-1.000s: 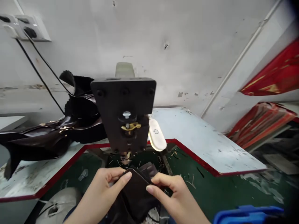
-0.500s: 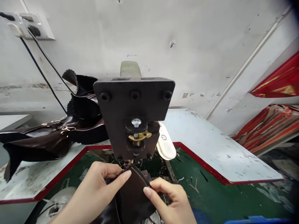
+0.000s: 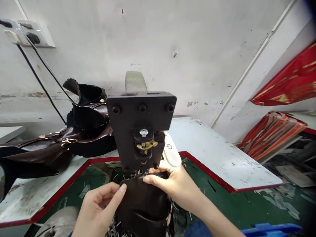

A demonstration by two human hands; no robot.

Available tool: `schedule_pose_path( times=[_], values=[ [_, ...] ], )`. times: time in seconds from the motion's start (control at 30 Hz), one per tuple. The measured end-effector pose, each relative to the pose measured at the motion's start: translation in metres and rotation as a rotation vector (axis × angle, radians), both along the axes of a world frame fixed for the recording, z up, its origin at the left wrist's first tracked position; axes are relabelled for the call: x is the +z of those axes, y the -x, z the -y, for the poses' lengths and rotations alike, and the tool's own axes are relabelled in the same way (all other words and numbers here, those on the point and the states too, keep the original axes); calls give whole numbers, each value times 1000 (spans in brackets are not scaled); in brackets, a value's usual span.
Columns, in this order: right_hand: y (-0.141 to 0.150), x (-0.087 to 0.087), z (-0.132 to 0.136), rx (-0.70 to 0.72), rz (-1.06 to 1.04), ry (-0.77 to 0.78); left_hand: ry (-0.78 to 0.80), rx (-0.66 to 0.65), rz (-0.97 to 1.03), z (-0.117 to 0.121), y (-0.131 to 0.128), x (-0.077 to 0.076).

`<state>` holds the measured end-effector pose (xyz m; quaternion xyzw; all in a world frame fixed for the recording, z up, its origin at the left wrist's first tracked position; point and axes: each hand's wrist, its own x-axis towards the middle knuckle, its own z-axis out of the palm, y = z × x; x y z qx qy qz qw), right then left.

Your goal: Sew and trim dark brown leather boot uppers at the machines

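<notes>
A dark brown leather boot upper [image 3: 145, 200] hangs beneath the black machine head [image 3: 142, 131], its top edge up at the small metal parts under the head. My left hand [image 3: 98, 204] pinches the left end of that edge between thumb and fingers. Close to the machine's working point, my right hand [image 3: 172, 184] grips the edge, thumb in front and fingers partly hidden behind the leather. Fixed at the machine's right side is a white lamp [image 3: 172, 153] with a power mark, just above my right hand.
Several brown boot uppers [image 3: 84, 128] with gold buckles lie piled on the left part of the red-edged white table [image 3: 209, 148]. Wall sockets [image 3: 32, 34] with cables are at upper left. A white rounded object [image 3: 59, 220] stands low left. Orange-edged boards [image 3: 271, 135] lean at right.
The boot upper has turned and its edge now lies flatter across the machine. My right hand has moved up and left, close under the head; my left hand has shifted slightly down and left.
</notes>
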<state>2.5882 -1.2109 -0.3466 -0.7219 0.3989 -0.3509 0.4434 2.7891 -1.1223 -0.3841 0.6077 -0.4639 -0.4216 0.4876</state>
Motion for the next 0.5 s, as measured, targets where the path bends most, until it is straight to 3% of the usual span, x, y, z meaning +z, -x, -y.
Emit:
schedule_pose_path(
  times=[0.1, 0.2, 0.33, 0.5],
  values=[
    [-15, 2, -3, 64, 122, -44, 22, -32, -6, 4, -16, 4],
    [-27, 4, -7, 118, 196, -86, 44, -198, 196, 16, -24, 21],
    [-21, 10, -2, 84, 96, 34, 42, -395, 332, 32, -18, 34],
    [21, 21, 16, 160, -362, 159, 19, -239, 203, 28, -14, 18]
  ],
)
